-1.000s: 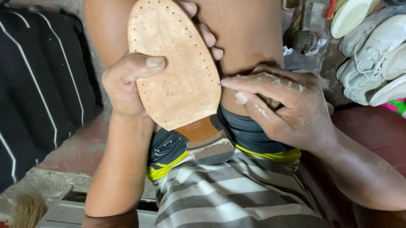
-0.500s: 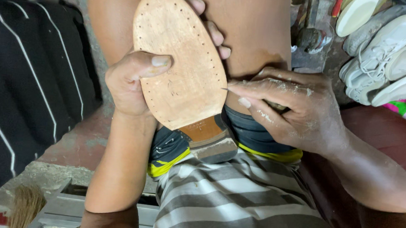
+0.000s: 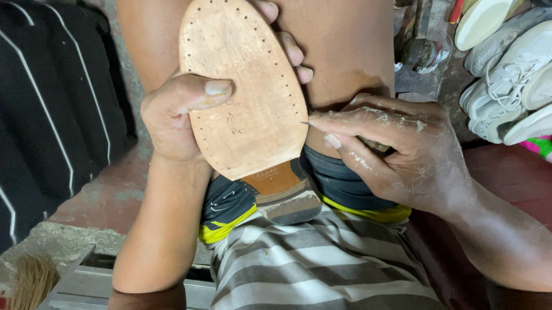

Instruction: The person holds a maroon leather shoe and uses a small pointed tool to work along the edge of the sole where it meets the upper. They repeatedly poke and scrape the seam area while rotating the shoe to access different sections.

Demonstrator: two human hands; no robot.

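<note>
A shoe is turned sole-up on my lap; its tan leather sole (image 3: 245, 87) has a row of small holes around its edge and a brown heel (image 3: 286, 188) toward me. My left hand (image 3: 178, 111) grips the shoe, thumb lying on the sole and fingers wrapped behind its far edge. My right hand (image 3: 395, 148), dusted white, is closed on a thin pointed awl whose metal tip (image 3: 305, 123) touches the sole's right edge. The rest of the tool is hidden inside the fist.
Several white sneakers (image 3: 531, 77) lie piled at the upper right. A black striped cloth (image 3: 30, 103) covers the left side. Small tools and a dark round object (image 3: 422, 52) sit beyond my knee. A straw broom (image 3: 33, 283) and a metal frame (image 3: 82, 287) are at bottom left.
The view has shifted slightly. My right hand has brought the awl tip a little further along the sole's right edge; my left hand keeps the same grip.
</note>
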